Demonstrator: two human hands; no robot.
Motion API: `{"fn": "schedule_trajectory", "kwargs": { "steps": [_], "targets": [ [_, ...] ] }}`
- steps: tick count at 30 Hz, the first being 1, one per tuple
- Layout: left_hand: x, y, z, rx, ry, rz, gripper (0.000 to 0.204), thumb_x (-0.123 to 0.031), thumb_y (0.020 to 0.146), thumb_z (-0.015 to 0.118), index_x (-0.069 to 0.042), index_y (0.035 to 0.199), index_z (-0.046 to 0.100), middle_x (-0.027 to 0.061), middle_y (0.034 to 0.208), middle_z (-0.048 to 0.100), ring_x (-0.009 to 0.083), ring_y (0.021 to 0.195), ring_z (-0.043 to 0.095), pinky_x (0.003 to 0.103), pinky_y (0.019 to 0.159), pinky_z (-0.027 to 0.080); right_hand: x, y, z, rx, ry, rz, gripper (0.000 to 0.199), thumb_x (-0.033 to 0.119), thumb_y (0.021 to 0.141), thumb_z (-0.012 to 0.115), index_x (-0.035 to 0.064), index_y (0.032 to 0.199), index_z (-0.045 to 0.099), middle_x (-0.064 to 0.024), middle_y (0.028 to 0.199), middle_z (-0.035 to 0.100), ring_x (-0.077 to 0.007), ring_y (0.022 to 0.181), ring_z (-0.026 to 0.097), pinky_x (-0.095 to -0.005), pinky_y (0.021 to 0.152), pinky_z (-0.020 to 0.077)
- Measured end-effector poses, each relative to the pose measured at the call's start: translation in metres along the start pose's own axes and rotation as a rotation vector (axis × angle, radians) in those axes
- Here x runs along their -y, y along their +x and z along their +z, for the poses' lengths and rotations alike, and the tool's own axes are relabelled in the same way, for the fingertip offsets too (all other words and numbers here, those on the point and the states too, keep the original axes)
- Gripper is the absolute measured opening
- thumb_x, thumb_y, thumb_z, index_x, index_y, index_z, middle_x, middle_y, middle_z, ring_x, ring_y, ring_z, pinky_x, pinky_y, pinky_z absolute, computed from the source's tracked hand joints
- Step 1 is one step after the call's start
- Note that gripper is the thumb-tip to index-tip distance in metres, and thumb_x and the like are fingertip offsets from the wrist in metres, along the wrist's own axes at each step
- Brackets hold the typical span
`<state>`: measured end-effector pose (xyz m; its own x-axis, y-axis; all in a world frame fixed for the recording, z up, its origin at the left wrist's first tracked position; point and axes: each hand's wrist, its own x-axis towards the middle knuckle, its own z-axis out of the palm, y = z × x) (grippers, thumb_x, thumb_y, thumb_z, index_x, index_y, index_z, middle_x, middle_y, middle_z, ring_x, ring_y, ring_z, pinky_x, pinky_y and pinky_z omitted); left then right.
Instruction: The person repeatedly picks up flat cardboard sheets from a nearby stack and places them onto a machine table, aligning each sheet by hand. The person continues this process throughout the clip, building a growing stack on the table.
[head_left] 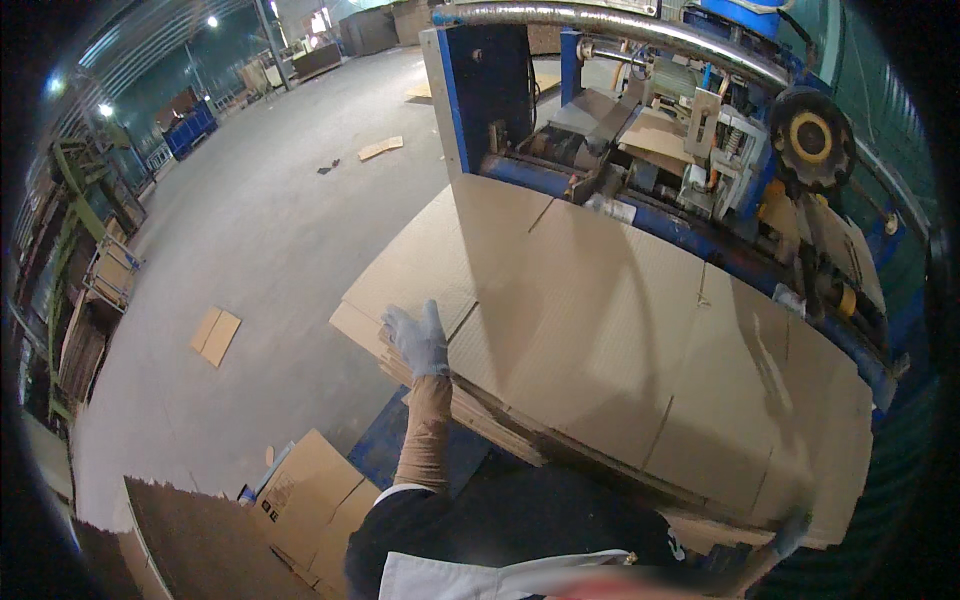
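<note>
Above grey floor (270, 250), our grey-gloved left hand (419, 340), fingers loose, touches brown cardboard sheets (570, 310); blurry right hand (790, 537), we can't tell.

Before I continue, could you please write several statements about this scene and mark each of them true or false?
1. The left hand wears a grey glove. True.
2. The right hand is at the far edge of the stack, beside the machine. False: it is at the near edge, toward the right end.
3. The machine stands beyond the stack. True.
4. The machine's wheel is all white. False: it is black with a yellow ring.
5. A cardboard piece lies on the floor, left of the stack. True.
</note>
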<state>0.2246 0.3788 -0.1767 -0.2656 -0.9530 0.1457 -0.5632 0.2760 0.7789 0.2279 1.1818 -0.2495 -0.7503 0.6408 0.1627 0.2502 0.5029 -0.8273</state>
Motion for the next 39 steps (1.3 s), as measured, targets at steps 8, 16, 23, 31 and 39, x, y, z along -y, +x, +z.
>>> {"fn": "schedule_trajectory", "kwargs": {
  "steps": [8,16,23,31,39],
  "targets": [
    [-0.01,0.006,-0.025,-0.194,-1.098,-0.048,0.069,-0.019,0.089,0.058,0.011,0.142,0.026,0.0261,0.146,0.031,0.0298,0.137,0.03,0.038,0.112,0.026,0.031,0.004,0.006,-0.338,-0.414,-0.113,0.057,0.043,0.092,0.052,0.0013,0.132,0.052,-0.0183,0.132,0.055,-0.03,0.111,0.058,-0.0407,0.094,0.046],
    [-0.007,0.05,-0.065,0.068,-1.356,0.09,0.027,-0.017,0.088,0.058,-0.003,0.111,0.057,0.0065,0.114,0.053,0.0204,0.106,0.051,0.037,0.095,0.04,0.096,0.023,-0.015,-0.448,0.187,-0.101,0.045,0.032,0.092,0.057,0.0013,0.125,0.055,-0.0158,0.12,0.059,-0.0286,0.104,0.058,-0.042,0.091,0.0465],
    [-0.006,0.065,-0.062,0.075,-1.197,0.063,0.02,-0.024,0.089,0.06,-0.007,0.099,0.06,0.0052,0.102,0.053,0.0192,0.102,0.05,0.04,0.09,0.041,0.204,0.067,-0.051,0.034,0.707,-0.075,0.042,0.021,0.09,0.06,0.0025,0.126,0.053,-0.0083,0.118,0.059,-0.02,0.104,0.057,-0.0342,0.09,0.0455],
    [-0.02,0.049,-0.045,0.436,-0.972,0.17,0.029,-0.015,0.087,0.061,0.004,0.109,0.061,0.0121,0.105,0.062,0.0206,0.098,0.056,0.037,0.086,0.048,0.231,-0.091,-0.032,-0.306,0.122,-0.454,0.046,0.015,0.092,0.057,-0.002,0.133,0.046,-0.0101,0.126,0.056,-0.0203,0.109,0.053,-0.0338,0.09,0.0452],
    [-0.032,-0.07,-0.035,0.716,-0.119,1.407,0.051,-0.002,0.077,0.055,-0.004,0.128,0.053,0.0178,0.137,0.048,0.0342,0.128,0.045,0.047,0.109,0.033,0.221,-0.194,0.065,0.557,-0.602,-1.15,0.042,0.01,0.072,0.063,0.0126,0.114,0.062,-0.0102,0.126,0.058,-0.0325,0.121,0.051,-0.046,0.099,0.0432]
  ]
}}
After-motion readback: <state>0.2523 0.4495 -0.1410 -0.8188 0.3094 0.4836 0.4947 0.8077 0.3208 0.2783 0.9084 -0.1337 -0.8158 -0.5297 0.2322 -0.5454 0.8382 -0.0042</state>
